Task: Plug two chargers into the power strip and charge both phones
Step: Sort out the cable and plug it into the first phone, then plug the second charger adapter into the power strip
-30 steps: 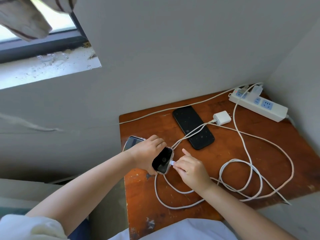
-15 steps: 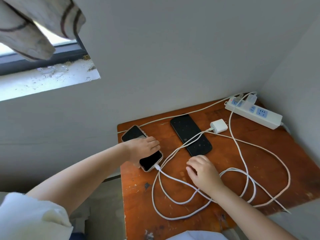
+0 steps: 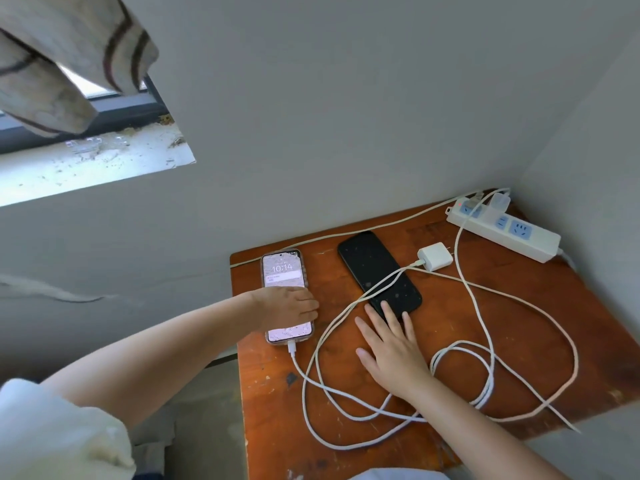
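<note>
A lit phone (image 3: 283, 268) lies at the left of the wooden table (image 3: 540, 306), a white cable plug (image 3: 292, 348) seated in its near end. My left hand (image 3: 289, 306) lies across its lower screen, fingers wrapped over its right edge. A black phone (image 3: 377, 268) with a dark screen lies in the middle. My right hand (image 3: 394, 348) is flat and spread, fingertips touching the black phone's near end. A white charger brick (image 3: 435, 256) lies loose beside the black phone, its cable attached. The white power strip (image 3: 540, 242) sits at the back right with one translucent charger (image 3: 499, 202) plugged in.
Long white cables (image 3: 460, 372) loop and cross over the table's near and right parts, one passing under my right wrist. Grey walls close the back and right sides. A dusty window sill (image 3: 86, 168) and a hanging striped cloth (image 3: 69, 53) are at upper left.
The phone in my left hand went from lifted to flat on the table, plugged in, and its screen lit up. My right hand let go of the plug and moved to the black phone.
</note>
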